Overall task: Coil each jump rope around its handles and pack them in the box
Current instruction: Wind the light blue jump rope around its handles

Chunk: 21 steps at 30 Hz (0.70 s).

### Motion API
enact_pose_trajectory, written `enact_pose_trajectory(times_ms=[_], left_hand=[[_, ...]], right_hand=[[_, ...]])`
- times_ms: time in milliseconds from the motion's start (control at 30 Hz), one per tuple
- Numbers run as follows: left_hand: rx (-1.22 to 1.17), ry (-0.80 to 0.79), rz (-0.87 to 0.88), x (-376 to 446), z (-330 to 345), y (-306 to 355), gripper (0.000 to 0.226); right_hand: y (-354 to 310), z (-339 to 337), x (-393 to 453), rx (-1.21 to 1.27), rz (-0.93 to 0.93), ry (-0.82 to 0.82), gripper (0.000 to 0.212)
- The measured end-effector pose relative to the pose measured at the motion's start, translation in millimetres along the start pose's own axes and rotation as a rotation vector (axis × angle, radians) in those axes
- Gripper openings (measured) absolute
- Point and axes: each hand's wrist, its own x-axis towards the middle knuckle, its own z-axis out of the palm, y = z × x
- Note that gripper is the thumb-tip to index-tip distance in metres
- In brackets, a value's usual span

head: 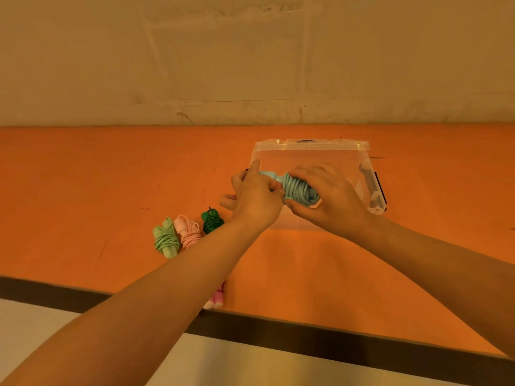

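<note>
Both hands grip one coiled light blue jump rope (299, 190) — the left hand (257, 197) curls round its handle end, index finger pointing up, while the right hand (331, 196) wraps the coil. They hold it over the open clear box (312, 151) on the orange bench (111, 176). Left of the box lie three coiled ropes — pale green (165, 238), pink (189, 231), dark green (212, 221). Another pink rope (216, 299) peeks out beneath the left forearm.

There is one view only, from a camera on the person's head, looking forward and down across the orange table (83, 176) to the wall (250, 51) behind it. It is close: both forearms reach in from the lower edge, and the wide lens bends the table edge.
</note>
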Motion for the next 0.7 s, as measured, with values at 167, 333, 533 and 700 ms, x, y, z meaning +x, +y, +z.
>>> enact_pose_trajectory(times_ms=[167,333,533,700], left_hand=[[0.005,0.046,0.072,-1,-3,-4,0.014],[-0.025,0.010,0.039,0,-5,-3,0.012],[0.082,-0.011,0.134,6,2,-7,0.015],[0.141,-0.112,0.131,4,5,-16,0.022]], right_hand=[[0,1,3,-0.018,0.008,0.018,0.047],[1,1,4,-0.015,0.000,0.025,0.047],[0,4,3,-0.009,-0.001,0.013,0.049],[1,7,-1,-0.001,-0.003,-0.083,0.049]])
